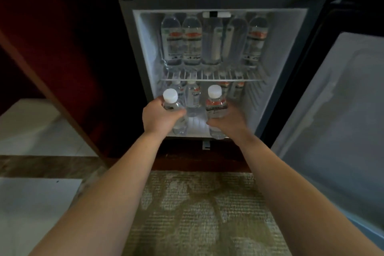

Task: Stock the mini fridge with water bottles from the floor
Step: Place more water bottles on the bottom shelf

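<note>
Fridge [127,48] open; left grip [159,119] grasping bottle [173,103], right grip [229,123] grasping second bottle [215,103] (white caps up), lower compartment.

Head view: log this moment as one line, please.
left hand grips capped bottle | right hand grips second bottle | both at lower compartment front | upper shelf holds bottle row | fridge door open

Hotel-like room: built-in mini fridge [207,0], patterned carpet [197,214].
</note>
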### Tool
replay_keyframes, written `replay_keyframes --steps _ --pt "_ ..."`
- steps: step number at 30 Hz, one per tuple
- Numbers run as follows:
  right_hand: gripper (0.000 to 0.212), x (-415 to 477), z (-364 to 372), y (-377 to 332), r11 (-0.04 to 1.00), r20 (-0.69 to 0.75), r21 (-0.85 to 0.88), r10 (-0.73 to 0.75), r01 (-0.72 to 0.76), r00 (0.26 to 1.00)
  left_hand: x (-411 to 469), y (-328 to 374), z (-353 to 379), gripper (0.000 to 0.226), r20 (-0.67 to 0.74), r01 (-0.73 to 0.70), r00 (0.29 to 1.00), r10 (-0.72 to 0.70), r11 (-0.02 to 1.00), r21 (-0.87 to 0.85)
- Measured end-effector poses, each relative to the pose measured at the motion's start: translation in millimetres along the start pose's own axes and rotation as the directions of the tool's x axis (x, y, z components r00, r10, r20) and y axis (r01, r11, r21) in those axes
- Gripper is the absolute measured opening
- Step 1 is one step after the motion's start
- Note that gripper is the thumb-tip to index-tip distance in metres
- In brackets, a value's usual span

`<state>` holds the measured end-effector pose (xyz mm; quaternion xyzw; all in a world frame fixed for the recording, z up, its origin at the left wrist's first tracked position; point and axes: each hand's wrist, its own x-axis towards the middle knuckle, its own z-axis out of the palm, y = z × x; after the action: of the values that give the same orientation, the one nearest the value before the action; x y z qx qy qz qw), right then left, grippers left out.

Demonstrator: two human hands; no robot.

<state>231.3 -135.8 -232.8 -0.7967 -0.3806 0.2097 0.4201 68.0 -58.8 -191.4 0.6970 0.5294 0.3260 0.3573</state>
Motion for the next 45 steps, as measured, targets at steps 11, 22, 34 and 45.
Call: replay_keyframes --steps 11,22,34,45 --pt "0.061 106.8 53.6 50.3 0.982 -0.073 0.016 0.190 -0.189 0.979 45.8 -44.0 55.5 0.049 -0.101 0.014 0.995 -0.006 0.997 0.079" --pt "0.081 158.9 71.2 48.3 0.978 -0.023 0.196 0.073 -0.067 0.997 64.6 -68.6 68.2 0.052 -0.096 -0.008 0.995 0.017 0.995 0.096" --pt "0.082 154.4 72.5 68.6 0.991 -0.093 0.059 0.122 -0.116 0.988 60.4 -57.7 65.6 0.045 -0.027 -0.047 0.998 0.051 0.991 0.123" --pt "0.074 55.5 54.7 69.2 0.948 0.483 0.317 -0.124 -0.041 0.867 51.6 -26.3 60.5 0.051 0.201 -0.233 0.958 0.202 0.962 0.144"
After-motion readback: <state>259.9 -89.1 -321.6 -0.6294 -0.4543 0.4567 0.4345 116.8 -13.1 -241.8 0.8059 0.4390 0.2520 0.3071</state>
